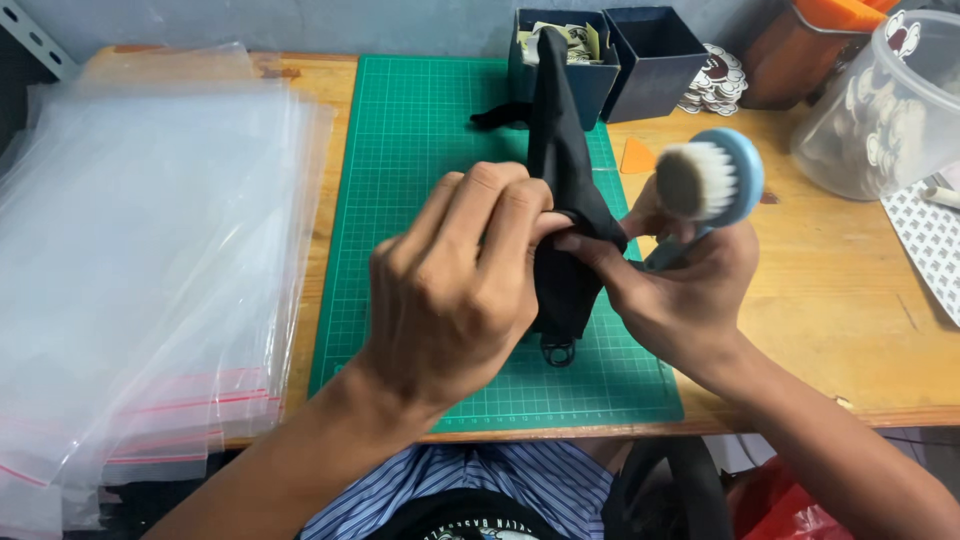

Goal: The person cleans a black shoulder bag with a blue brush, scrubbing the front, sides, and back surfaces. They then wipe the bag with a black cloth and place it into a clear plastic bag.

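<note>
My left hand (450, 290) grips a long black fabric strap (560, 150) above the green cutting mat (410, 150). The strap stands almost upright, with a small black ring (558, 352) hanging at its lower end. My right hand (675, 295) pinches the same fabric with its fingertips and also holds a round light-blue brush (712, 178) with white bristles facing me. Both hands meet at the strap's middle.
A thick stack of clear plastic zip bags (140, 260) covers the table's left side. Two dark blue boxes (640, 55) stand at the back. Round stickers (715, 85), an orange triangular pick (635, 158), a clear plastic tub (885, 110) and a patterned sheet (930, 240) lie to the right.
</note>
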